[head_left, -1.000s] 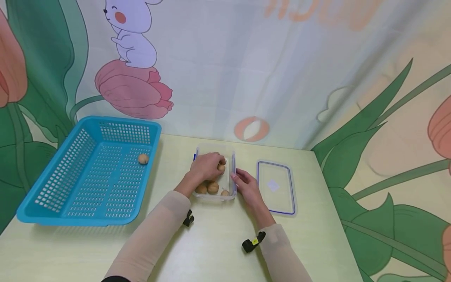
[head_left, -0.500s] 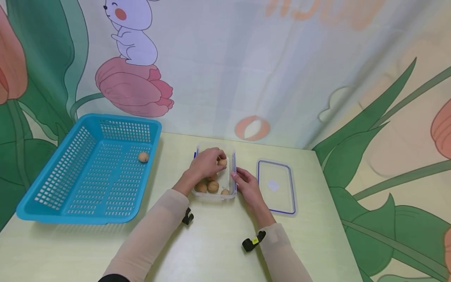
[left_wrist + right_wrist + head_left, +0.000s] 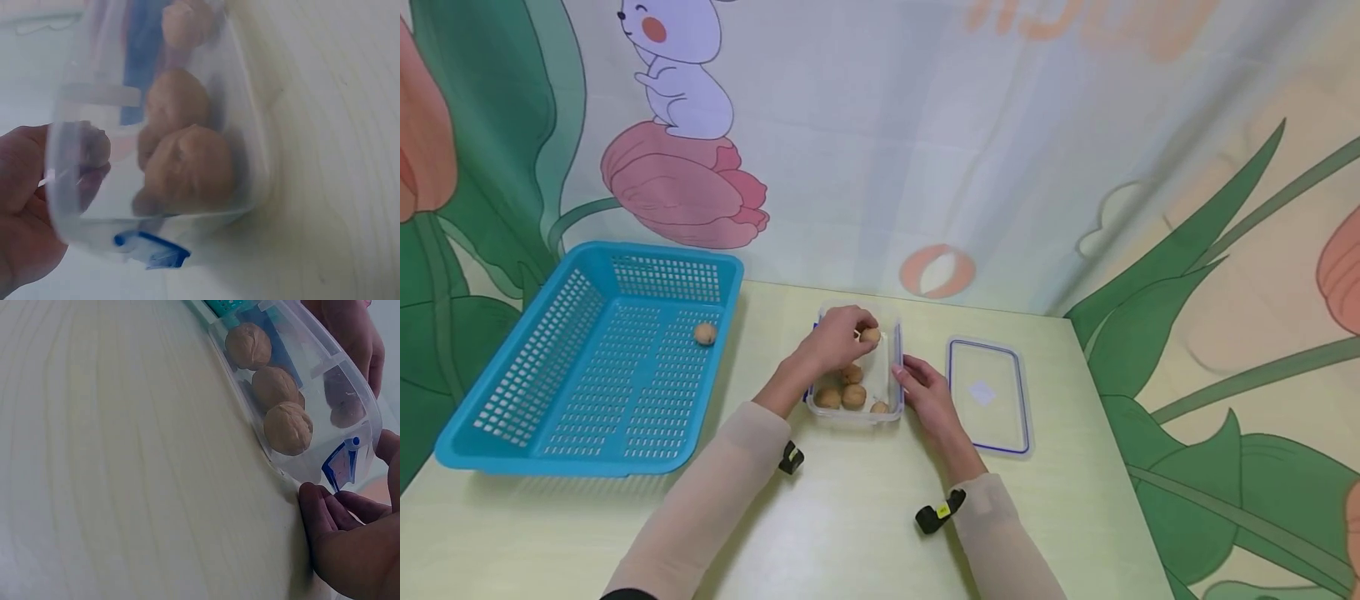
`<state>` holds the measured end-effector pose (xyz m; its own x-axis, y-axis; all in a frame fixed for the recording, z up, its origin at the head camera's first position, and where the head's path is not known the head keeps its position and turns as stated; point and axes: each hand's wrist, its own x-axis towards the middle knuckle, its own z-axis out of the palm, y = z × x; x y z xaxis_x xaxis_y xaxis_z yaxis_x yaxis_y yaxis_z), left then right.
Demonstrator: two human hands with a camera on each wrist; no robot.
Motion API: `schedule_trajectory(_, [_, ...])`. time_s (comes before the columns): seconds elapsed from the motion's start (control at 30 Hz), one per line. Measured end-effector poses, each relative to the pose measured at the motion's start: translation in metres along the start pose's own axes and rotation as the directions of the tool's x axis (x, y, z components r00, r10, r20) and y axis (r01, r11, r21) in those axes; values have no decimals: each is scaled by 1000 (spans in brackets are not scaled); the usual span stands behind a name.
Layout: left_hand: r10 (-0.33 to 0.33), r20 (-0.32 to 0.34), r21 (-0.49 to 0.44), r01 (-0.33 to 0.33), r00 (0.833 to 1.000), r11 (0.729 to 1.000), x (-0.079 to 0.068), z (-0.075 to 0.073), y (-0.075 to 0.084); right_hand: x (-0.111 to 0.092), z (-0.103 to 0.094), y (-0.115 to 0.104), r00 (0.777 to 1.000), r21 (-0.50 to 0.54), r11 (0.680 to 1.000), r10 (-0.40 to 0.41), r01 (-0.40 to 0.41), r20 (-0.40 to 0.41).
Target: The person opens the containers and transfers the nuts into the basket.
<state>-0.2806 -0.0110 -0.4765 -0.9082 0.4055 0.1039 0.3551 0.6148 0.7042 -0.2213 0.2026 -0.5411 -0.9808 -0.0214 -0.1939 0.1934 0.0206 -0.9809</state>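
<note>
My left hand (image 3: 838, 335) pinches a walnut (image 3: 870, 335) between thumb and fingertips, over the back part of a clear plastic container (image 3: 880, 417). Several other walnuts (image 3: 853, 397) lie in the container's front part. In the left wrist view, the held walnut (image 3: 94, 147) shows through the clear wall, higher than the walnuts on the bottom. My right hand (image 3: 931, 396) holds the container's right side, its thumb at the rim and its fingers against the outer wall. In the right wrist view, those fingertips (image 3: 310, 494) sit low beside a blue clip (image 3: 344, 464).
A blue perforated basket (image 3: 452, 446) stands on the left, with one walnut (image 3: 705, 334) near its right wall. To the right of the container lies a clear lid (image 3: 988, 396) with a blue seal. A printed curtain (image 3: 865, 167) hangs behind the table (image 3: 850, 533).
My left hand has drawn back a little toward the far left with the walnut, uncovering another walnut in the container. The right hand keeps its place on the container's side.
</note>
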Motion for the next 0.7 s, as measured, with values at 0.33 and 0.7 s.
schedule_trajectory(0.33, [65, -94, -93, -74, 993, 993, -42, -24, 17, 0, 3, 2, 1000, -15, 1000, 7, -7, -2])
schedule_trajectory(0.7, [53, -187, -116, -75, 981, 990, -92, -64, 28, -2, 3, -1, 1000, -10, 1000, -3, 2, -8])
